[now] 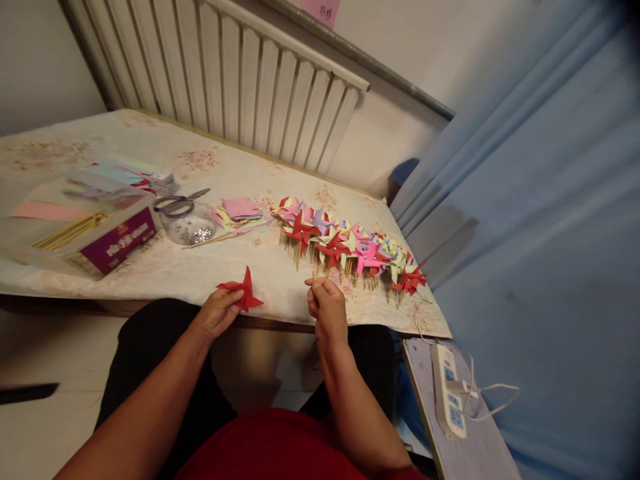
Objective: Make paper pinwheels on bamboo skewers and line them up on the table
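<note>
left hand [216, 312] pinches red paper pinwheel [242, 291] at fingertips | right hand [326, 305] closed around thin stick [314, 275], poking above fingers | box [118, 238] label unreadable

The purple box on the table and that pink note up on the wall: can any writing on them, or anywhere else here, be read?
Nothing can be read for certain.
Purple box: a pale printed label on its side, too blurred to read.
Pink note on the wall: dark handwritten marks, perhaps digits, too small to tell.
Power strip: no legible marking.
Red paper pinwheel in the left hand: blank.
</note>
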